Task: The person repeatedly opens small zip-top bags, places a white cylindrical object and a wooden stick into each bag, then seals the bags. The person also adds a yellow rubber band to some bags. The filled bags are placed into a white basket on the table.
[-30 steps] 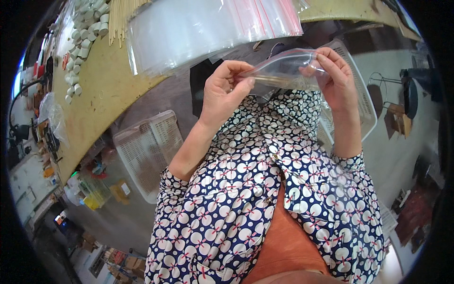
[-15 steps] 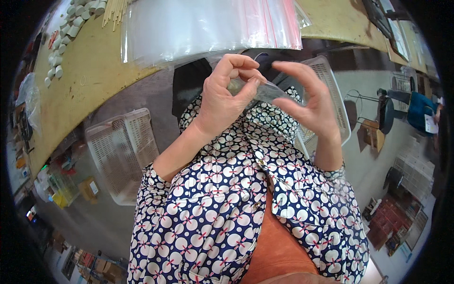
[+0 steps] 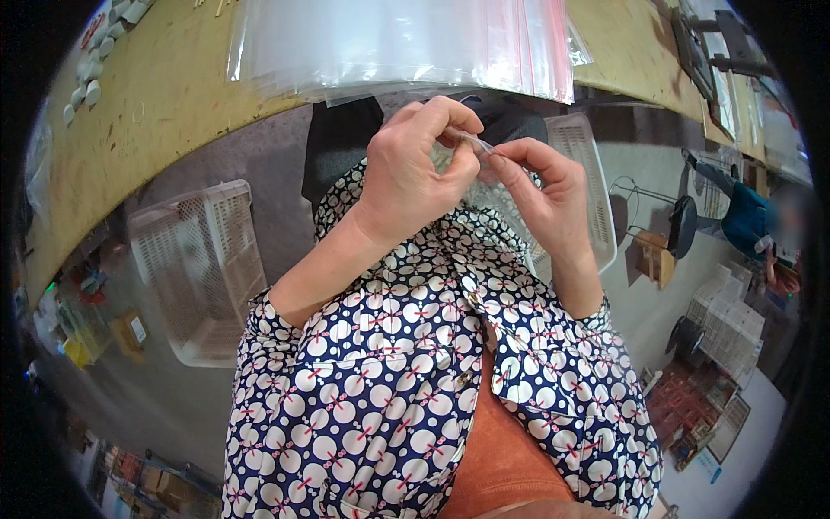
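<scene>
Over my lap, just off the table's near edge, both hands meet at a small clear plastic bag (image 3: 484, 150). My left hand (image 3: 415, 169) is closed, pinching the bag's upper part between thumb and fingers. At its other side, my right hand (image 3: 546, 189) pinches the edge with thumb and forefinger. Most of the bag is hidden behind the fingers, and I cannot tell what it contains. Beyond my hands, a stack of large clear plastic bags (image 3: 372, 48) with red-pink strips at its right end overhangs the table edge.
The yellowish worktable (image 3: 173, 121) curves along the far side, with white cylindrical pieces (image 3: 91, 71) at its left. Pale plastic baskets stand left (image 3: 194, 277) and right (image 3: 598, 195) of me. Farther right are a black-seated stool (image 3: 683, 227) and another person in teal (image 3: 745, 212).
My right hand, open and apart from the bag before, has moved in and closed on its edge. My left hand keeps its pinch. The whole view has shifted slightly.
</scene>
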Motion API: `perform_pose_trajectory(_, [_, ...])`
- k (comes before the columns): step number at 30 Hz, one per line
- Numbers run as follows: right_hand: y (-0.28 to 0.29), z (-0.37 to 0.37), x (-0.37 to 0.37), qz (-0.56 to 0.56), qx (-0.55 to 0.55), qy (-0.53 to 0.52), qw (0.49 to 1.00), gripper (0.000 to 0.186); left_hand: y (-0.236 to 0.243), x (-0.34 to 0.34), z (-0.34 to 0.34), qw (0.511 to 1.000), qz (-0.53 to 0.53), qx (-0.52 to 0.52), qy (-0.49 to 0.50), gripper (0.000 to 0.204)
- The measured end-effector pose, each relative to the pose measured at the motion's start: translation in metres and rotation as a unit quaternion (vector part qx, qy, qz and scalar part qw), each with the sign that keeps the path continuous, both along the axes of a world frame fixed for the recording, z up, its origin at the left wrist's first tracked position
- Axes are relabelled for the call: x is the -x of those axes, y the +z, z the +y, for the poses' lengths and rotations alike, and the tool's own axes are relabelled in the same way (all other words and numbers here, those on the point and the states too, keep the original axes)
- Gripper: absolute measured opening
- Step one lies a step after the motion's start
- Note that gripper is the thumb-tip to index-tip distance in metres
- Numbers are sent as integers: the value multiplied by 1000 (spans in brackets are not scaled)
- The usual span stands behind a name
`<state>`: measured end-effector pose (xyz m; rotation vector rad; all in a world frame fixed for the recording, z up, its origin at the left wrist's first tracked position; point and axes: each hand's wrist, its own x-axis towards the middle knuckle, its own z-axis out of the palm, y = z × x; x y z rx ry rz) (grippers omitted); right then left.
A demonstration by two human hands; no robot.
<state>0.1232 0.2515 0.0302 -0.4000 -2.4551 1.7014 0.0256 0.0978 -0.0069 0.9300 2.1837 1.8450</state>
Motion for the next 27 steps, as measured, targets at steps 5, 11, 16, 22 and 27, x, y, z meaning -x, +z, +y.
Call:
perform_pose_trajectory(5, [-1,-2,2,-3,-1,6,1000,13,-3,3,-1,1000,-18,-15,-9,15])
perform_pose_trajectory(11, [1,0,6,-13,-19,-10,1000,12,-3,7,-8,1000,2,-11,6,11])
perform_pose_trajectory(16, [-4,3,7,46,-136,18,989,9,-11,13,-11,998,-39,-39,-12,11])
perform_pose_trajectory(22, [-2,7,7,19,-106,11,994,9,1,10,-13,997,-63,-34,-22,11])
perform_pose_trajectory(27, [-1,7,6,20,-96,8,995,9,4,16,-22,999,28,-7,-21,10])
